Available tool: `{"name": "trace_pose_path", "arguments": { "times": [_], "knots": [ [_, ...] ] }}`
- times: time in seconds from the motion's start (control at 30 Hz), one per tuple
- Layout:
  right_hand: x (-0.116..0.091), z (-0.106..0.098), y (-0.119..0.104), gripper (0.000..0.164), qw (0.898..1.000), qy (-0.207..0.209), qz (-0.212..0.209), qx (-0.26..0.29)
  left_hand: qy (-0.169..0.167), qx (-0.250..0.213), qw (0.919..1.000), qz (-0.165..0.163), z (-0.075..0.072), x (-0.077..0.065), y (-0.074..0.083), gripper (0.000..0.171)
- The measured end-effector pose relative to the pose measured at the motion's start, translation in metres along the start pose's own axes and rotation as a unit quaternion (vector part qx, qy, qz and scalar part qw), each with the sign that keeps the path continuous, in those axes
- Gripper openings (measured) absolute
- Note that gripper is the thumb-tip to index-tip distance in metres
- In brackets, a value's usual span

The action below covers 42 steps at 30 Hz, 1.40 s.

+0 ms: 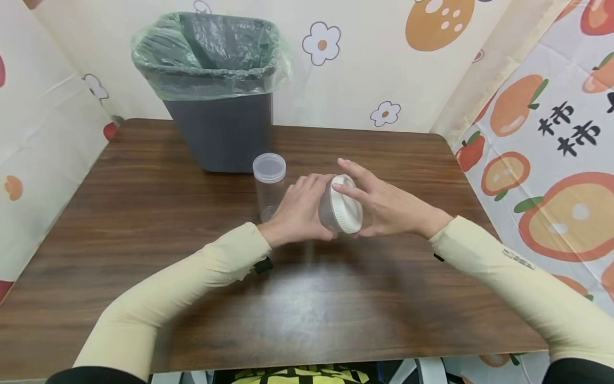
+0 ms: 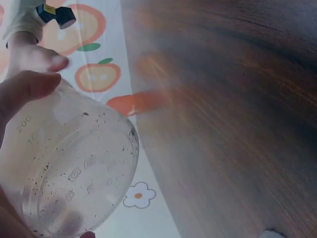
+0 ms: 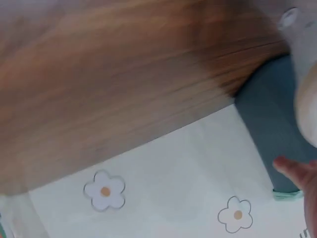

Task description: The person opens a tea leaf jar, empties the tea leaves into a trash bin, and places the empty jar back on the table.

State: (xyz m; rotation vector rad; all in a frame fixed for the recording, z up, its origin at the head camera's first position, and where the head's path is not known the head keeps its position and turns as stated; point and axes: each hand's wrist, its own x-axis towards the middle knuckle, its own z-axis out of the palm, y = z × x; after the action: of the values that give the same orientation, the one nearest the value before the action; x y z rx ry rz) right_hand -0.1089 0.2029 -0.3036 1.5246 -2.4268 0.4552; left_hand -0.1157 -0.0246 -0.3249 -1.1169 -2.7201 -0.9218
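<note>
My left hand [image 1: 302,210] grips a clear plastic jar [image 1: 328,210] by its side, tilted so that its white ribbed lid [image 1: 349,205] faces right. In the left wrist view, the base of the jar [image 2: 84,163] shows dark specks and raised markings. Around the lid, my right hand [image 1: 384,205] has its fingers spread, one overlapping the lid's face in the head view. The right wrist view has the lid [image 3: 309,106] at its edge, with an extended finger [image 3: 292,171] below. Just left of my left hand stands a second clear jar [image 1: 269,186], upright, its lower part partly hidden.
A dark grey bin [image 1: 225,130] lined with a green bag [image 1: 225,80] stands at the back left of the brown wooden table [image 1: 144,229]. Patterned sheets [image 1: 355,85] hang behind and at both sides. A black and yellow item [image 1: 302,376] lies below the front edge.
</note>
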Motion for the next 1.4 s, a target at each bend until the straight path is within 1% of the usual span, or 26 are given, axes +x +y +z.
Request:
{"name": "trace_pose_path", "arguments": {
  "times": [0.1, 0.2, 0.3, 0.37, 0.4, 0.47, 0.53, 0.57, 0.63, 0.67, 0.7, 0.73, 0.77, 0.8, 0.83, 0.87, 0.9, 0.93, 0.97, 1.0, 1.03, 1.07, 1.1, 1.17, 1.23, 1.4],
  "knots": [
    [-0.001, 0.0, 0.002, 0.112, 1.0, -0.013, -0.003, 0.004, -0.006, -0.007, 0.9999, 0.007, -0.001, -0.001, -0.001, 0.108],
    [-0.001, 0.001, 0.001, 0.105, 0.999, -0.019, 0.024, 0.033, 0.0, -0.003, 0.9999, 0.015, 0.0, -0.002, -0.002, 0.108],
    [0.001, 0.002, 0.0, 0.106, 0.993, -0.014, 0.082, 0.08, 0.019, 0.018, 0.9995, 0.018, 0.002, -0.002, -0.002, 0.109],
    [0.001, 0.004, -0.001, 0.108, 0.98, -0.014, 0.153, 0.126, 0.038, 0.043, 0.9982, 0.017, 0.004, -0.001, -0.001, 0.109],
    [0.002, 0.005, -0.002, 0.107, 0.97, -0.016, 0.193, 0.148, 0.049, 0.058, 0.9969, 0.018, 0.005, 0.0, -0.001, 0.108],
    [0.003, 0.008, -0.005, 0.098, 0.94, -0.018, 0.276, 0.2, 0.067, 0.091, 0.9933, 0.022, 0.007, 0.001, 0.001, 0.108],
    [0.005, 0.01, -0.009, 0.085, 0.896, -0.027, 0.357, 0.263, 0.076, 0.122, 0.9892, 0.027, 0.009, 0.002, 0.002, 0.106],
    [0.007, 0.01, -0.011, 0.079, 0.875, -0.033, 0.388, 0.288, 0.079, 0.132, 0.9876, 0.031, 0.01, 0.003, 0.003, 0.105],
    [0.009, 0.011, -0.013, 0.07, 0.837, -0.049, 0.433, 0.331, 0.075, 0.143, 0.9863, 0.033, 0.011, 0.002, 0.003, 0.105],
    [0.01, 0.01, -0.014, 0.069, 0.823, -0.063, 0.449, 0.343, 0.071, 0.143, 0.9866, 0.033, 0.012, 0.002, 0.002, 0.105],
    [0.011, 0.01, -0.014, 0.071, 0.812, -0.074, 0.459, 0.351, 0.067, 0.142, 0.9871, 0.032, 0.012, 0.002, 0.002, 0.105],
    [0.011, 0.009, -0.015, 0.074, 0.809, -0.088, 0.463, 0.351, 0.063, 0.139, 0.9879, 0.03, 0.012, 0.001, 0.001, 0.105],
    [0.011, 0.007, -0.015, 0.079, 0.814, -0.101, 0.46, 0.34, 0.06, 0.134, 0.9887, 0.028, 0.013, 0.001, 0.001, 0.105],
    [0.01, 0.006, -0.015, 0.084, 0.825, -0.11, 0.449, 0.325, 0.057, 0.128, 0.9898, 0.027, 0.013, 0.0, 0.0, 0.106],
    [0.01, 0.005, -0.015, 0.09, 0.843, -0.118, 0.429, 0.302, 0.054, 0.121, 0.9909, 0.024, 0.013, 0.0, -0.001, 0.107],
    [0.008, 0.004, -0.015, 0.097, 0.869, -0.123, 0.394, 0.274, 0.051, 0.113, 0.9921, 0.022, 0.013, 0.0, -0.001, 0.107],
    [0.006, 0.003, -0.013, 0.105, 0.898, -0.121, 0.349, 0.238, 0.048, 0.105, 0.9931, 0.021, 0.012, 0.0, -0.001, 0.108],
    [0.004, 0.002, -0.012, 0.111, 0.927, -0.114, 0.297, 0.198, 0.045, 0.096, 0.9942, 0.019, 0.012, 0.001, -0.001, 0.109],
    [0.002, 0.002, -0.01, 0.117, 0.952, -0.1, 0.243, 0.154, 0.042, 0.089, 0.995, 0.018, 0.012, 0.001, -0.002, 0.109],
    [0.001, 0.002, -0.008, 0.119, 0.972, -0.08, 0.188, 0.112, 0.038, 0.083, 0.9957, 0.017, 0.011, 0.001, -0.002, 0.109],
    [-0.001, 0.002, -0.005, 0.12, 0.986, -0.06, 0.139, 0.076, 0.036, 0.08, 0.996, 0.016, 0.011, 0.001, -0.001, 0.109],
    [-0.002, 0.002, -0.003, 0.118, 0.993, -0.04, 0.098, 0.051, 0.034, 0.079, 0.9962, 0.015, 0.011, 0.001, -0.001, 0.109],
    [-0.002, 0.002, -0.002, 0.115, 0.997, -0.025, 0.07, 0.035, 0.032, 0.079, 0.9963, 0.014, 0.01, 0.001, -0.001, 0.108],
    [-0.003, 0.003, 0.001, 0.109, 0.999, -0.009, 0.041, 0.028, 0.03, 0.078, 0.9964, 0.012, 0.009, 0.0, -0.001, 0.108],
    [-0.002, 0.004, 0.002, 0.102, 0.999, -0.002, 0.034, 0.04, 0.029, 0.075, 0.9967, 0.01, 0.009, 0.0, -0.001, 0.109],
    [0.0, 0.007, 0.004, 0.096, 0.995, 0.015, 0.049, 0.09, 0.023, 0.071, 0.9972, 0.008, 0.01, -0.001, 0.001, 0.11]
  ]
}}
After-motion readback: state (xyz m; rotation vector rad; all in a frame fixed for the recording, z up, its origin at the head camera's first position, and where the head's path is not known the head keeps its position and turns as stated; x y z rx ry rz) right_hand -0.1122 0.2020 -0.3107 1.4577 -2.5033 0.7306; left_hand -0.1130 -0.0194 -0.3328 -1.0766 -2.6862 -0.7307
